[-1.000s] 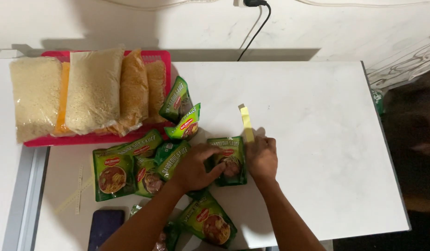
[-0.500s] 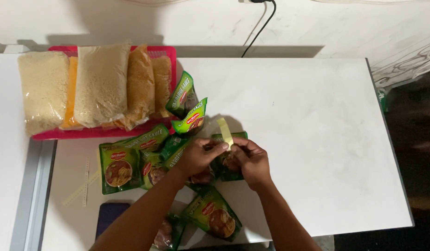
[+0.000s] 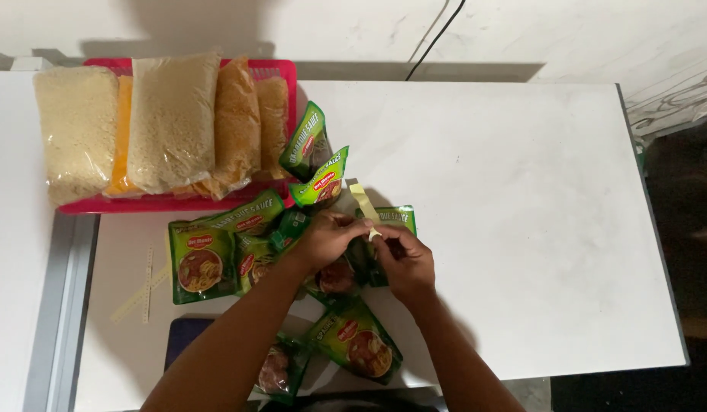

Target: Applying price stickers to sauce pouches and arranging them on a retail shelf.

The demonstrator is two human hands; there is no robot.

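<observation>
In the head view, the left hand (image 3: 328, 238) and the right hand (image 3: 403, 259) meet near the middle of the white table (image 3: 521, 214), a little toward its front edge. The fingers of both hands are closed and pinch a pale yellow strip (image 3: 366, 204), which stands up and leans toward the back edge. Under the hands lies a green sauce pouch (image 3: 395, 219); if the hands press on it I cannot tell.

More green pouches (image 3: 208, 255) lie spread toward the left edge, two pouches (image 3: 315, 164) stand nearer the back, and another pouch (image 3: 357, 339) lies close to the front edge. A red tray (image 3: 281, 72) at the back left corner holds clear bags of grain (image 3: 170, 122). Two thin pale strips (image 3: 143, 284) lie near the left edge, and a dark flat object (image 3: 184, 339) is at the front left.
</observation>
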